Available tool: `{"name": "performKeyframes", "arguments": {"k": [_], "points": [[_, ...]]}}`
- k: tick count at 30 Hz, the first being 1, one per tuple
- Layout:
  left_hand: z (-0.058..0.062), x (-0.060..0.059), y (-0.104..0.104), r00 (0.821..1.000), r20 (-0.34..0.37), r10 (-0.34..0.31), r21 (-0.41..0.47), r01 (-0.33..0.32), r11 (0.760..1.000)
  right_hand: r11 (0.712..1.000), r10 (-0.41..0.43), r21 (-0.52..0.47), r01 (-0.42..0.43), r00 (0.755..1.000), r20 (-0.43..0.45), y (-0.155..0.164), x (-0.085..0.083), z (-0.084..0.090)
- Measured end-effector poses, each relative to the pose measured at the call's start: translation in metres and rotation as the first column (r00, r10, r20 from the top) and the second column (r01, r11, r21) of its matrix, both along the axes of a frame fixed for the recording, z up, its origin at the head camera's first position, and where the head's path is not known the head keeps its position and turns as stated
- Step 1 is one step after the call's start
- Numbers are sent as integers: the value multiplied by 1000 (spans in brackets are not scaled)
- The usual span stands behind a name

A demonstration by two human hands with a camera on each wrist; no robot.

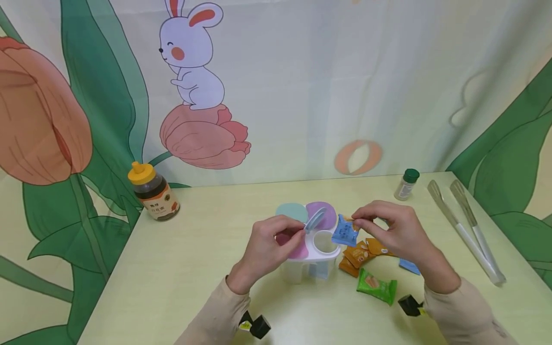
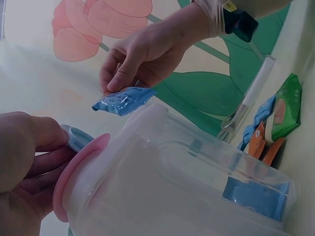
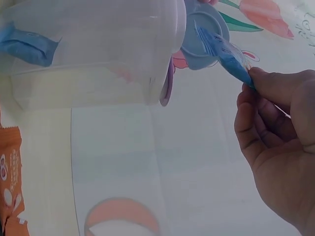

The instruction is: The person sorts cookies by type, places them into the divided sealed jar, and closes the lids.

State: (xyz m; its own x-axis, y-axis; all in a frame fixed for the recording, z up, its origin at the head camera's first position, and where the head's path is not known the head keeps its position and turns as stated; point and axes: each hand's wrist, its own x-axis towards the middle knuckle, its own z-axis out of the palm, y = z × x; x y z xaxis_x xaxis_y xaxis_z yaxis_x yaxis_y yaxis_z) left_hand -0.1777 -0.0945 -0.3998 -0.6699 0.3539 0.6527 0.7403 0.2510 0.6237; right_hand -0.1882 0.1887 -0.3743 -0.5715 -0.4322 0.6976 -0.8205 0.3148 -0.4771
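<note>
Here, near the table's middle, the left hand (image 1: pixel 263 247) pinches up the round blue lid (image 1: pixel 316 219) of the translucent plastic container (image 1: pixel 309 261), while the right hand (image 1: pixel 394 230) pinches a crinkly blue packet (image 1: pixel 345 231) above its opening.

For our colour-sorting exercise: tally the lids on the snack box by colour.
teal lid: 1
purple lid: 1
pink lid: 1
blue lid, lifted by the left hand: 1
Total: 4
</note>
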Motion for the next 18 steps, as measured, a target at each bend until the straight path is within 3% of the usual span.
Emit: {"name": "performKeyframes", "arguments": {"k": [3,12,18], "points": [[0,0,0,1000,2,-1,1,1,1000,1000,21,5,-21,1000,-22,-4,-2,0],[-1,0,0,1000,18,-4,4,4,1000,998,-24,58,24,1000,-5,-14,-3,-1],[-1,-1,0,1000,18,-8,2,8,1000,999,36,26,-35,997,-62,-22,-6,-3]]}}
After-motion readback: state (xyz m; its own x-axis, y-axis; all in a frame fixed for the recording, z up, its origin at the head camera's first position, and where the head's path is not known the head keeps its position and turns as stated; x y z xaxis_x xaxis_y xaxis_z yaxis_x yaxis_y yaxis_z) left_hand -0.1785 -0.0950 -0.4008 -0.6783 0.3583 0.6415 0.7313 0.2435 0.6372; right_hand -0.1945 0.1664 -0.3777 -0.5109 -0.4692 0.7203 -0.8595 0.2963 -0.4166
